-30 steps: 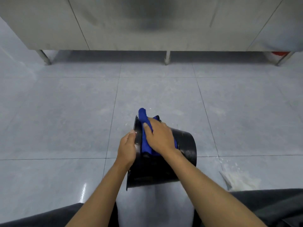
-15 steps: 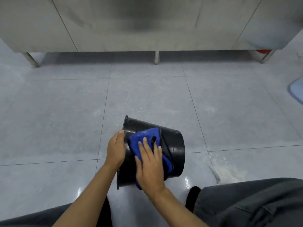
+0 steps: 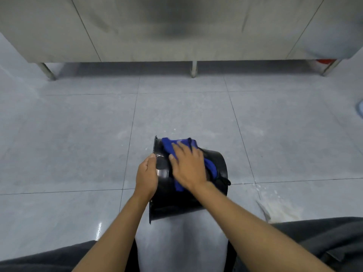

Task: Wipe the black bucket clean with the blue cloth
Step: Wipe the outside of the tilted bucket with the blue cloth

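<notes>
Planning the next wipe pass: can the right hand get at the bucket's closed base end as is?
Probably yes. The black bucket lies on its side, base toward the right; the right hand presses the blue cloth on its wall, nothing between.

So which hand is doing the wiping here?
The right hand: it lies flat on the blue cloth, pressing it against the bucket wall. The left hand has no cloth and only grips the bucket's rim.
</notes>
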